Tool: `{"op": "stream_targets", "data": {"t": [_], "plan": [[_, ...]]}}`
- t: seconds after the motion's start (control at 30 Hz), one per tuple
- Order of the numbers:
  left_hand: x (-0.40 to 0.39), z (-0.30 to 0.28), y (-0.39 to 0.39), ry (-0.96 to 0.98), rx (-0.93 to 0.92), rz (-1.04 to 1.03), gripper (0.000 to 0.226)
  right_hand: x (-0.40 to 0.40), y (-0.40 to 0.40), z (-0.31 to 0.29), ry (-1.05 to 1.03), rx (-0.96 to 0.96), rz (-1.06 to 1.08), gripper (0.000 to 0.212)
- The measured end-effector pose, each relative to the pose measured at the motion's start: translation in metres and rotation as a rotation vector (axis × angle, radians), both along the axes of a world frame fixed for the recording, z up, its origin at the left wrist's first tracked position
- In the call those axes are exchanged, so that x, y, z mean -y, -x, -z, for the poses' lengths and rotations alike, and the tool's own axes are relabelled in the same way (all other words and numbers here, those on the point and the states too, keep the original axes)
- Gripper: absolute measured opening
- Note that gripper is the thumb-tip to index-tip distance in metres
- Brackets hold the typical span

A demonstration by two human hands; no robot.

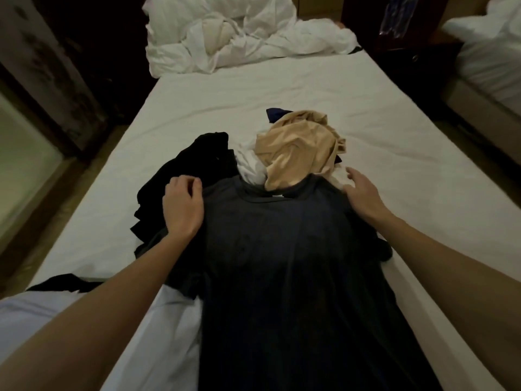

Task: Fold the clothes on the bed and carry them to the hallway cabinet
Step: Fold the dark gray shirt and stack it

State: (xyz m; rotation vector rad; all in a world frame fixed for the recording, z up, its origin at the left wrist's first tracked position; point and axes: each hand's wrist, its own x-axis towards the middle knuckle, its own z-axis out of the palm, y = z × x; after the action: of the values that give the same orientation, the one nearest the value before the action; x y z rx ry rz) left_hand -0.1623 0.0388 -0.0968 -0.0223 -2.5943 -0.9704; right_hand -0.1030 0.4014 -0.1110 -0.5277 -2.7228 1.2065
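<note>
A dark grey T-shirt (282, 263) lies spread flat on the white bed (253, 88), collar away from me. My left hand (183, 207) grips the shirt's left shoulder with curled fingers. At the right shoulder my right hand (363, 193) rests with relaxed, straight fingers. Beyond the collar lies a crumpled beige garment (298, 148) on a white one (251, 165). A black garment (194, 165) is bunched to the left, under my left hand. A small dark blue piece (276, 112) peeks out behind the beige one.
Rumpled white bedding and pillows (239, 32) fill the head of the bed. A second bed (490, 57) stands at the right across a narrow aisle. Dark furniture (56, 66) lines the left wall. A pale folded garment (42, 309) lies at the near left.
</note>
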Motion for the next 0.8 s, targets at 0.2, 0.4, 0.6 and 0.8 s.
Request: {"op": "stream_targets", "data": {"t": [0.2,0.4,0.6,0.8], "plan": [[0.045,0.000,-0.049,0.189,0.228,-0.060,0.023,-0.035,-0.046,0.025,-0.342,0.346,0.014,0.030],[0.074,-0.004,-0.076,0.573,0.279,-0.023,0.032,-0.046,-0.078,0.017,-0.227,0.361,0.118,0.043],[0.090,-0.011,-0.078,0.198,0.200,-0.076,0.014,-0.039,-0.081,-0.037,0.189,-0.007,0.278,0.048],[0.081,-0.040,-0.084,0.065,0.179,-0.158,0.015,0.027,-0.067,-0.082,0.080,-0.216,0.181,0.036]]}}
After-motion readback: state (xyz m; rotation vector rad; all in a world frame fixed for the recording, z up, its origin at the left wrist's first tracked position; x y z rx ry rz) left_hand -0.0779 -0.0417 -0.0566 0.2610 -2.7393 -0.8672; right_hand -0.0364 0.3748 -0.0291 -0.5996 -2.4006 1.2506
